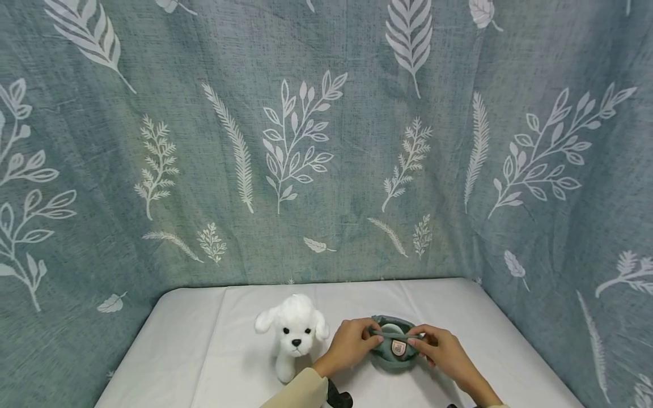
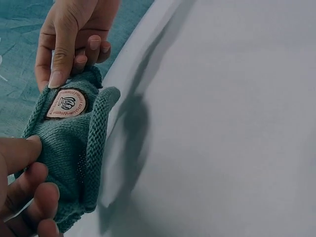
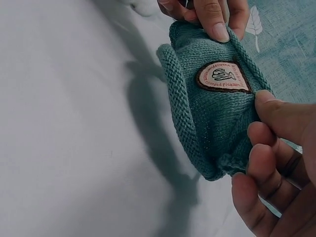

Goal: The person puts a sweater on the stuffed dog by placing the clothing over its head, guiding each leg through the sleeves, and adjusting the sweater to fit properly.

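Note:
Between my two hands, a small teal knitted garment (image 1: 391, 362) with rolled edges is held up over the white table. A pink patch (image 2: 66, 103) with a dark border and a printed picture sits on its front. My left hand (image 1: 352, 344) pinches the upper edge near one end, thumb on the front. At the other end of that edge, my right hand (image 1: 442, 351) pinches it with thumb and fingers. In the right wrist view, the knitted garment (image 3: 212, 113) hangs over its own shadow. A white plush dog (image 1: 297, 331) stands to the left of my left hand.
The white table (image 1: 204, 351) has a leaf-patterned blue-green curtain (image 1: 306, 170) behind it and along both sides. A dark object (image 1: 339, 395) shows partly by my left sleeve (image 1: 301, 391) at the bottom of the head view.

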### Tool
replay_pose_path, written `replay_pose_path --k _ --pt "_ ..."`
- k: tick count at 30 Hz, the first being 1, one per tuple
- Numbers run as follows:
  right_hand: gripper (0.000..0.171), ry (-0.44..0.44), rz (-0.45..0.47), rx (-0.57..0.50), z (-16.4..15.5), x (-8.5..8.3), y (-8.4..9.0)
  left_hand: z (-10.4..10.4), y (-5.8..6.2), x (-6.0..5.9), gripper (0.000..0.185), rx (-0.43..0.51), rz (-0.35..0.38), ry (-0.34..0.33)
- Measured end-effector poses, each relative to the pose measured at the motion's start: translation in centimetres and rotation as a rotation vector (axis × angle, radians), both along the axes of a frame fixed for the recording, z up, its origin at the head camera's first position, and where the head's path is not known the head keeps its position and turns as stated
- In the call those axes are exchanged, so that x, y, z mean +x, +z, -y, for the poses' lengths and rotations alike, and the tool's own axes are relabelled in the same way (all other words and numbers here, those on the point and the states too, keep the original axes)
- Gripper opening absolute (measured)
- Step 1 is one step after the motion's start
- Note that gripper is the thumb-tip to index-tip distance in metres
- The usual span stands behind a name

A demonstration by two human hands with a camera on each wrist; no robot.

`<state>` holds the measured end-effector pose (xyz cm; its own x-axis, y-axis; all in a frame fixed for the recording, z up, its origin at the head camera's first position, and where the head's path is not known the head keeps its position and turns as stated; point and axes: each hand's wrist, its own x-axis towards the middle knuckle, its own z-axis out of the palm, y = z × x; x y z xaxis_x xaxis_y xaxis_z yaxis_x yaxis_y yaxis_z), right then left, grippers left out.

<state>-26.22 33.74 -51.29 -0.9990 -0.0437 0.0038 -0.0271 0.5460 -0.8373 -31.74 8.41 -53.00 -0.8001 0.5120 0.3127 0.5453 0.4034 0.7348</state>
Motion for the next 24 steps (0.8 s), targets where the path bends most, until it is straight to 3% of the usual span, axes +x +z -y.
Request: replay_pose_path --k 18,24 --pt "0.033 0.01 -0.028 -0.021 -0.3 0.9 2.4 0.3 2.9 0.9 0.009 0.032 -0.079 -0.009" --pt "0.033 -0.008 -0.042 -0.021 -0.3 1.2 3.6 0.3 4.6 1.2 0.01 0.053 -0.133 -0.019"
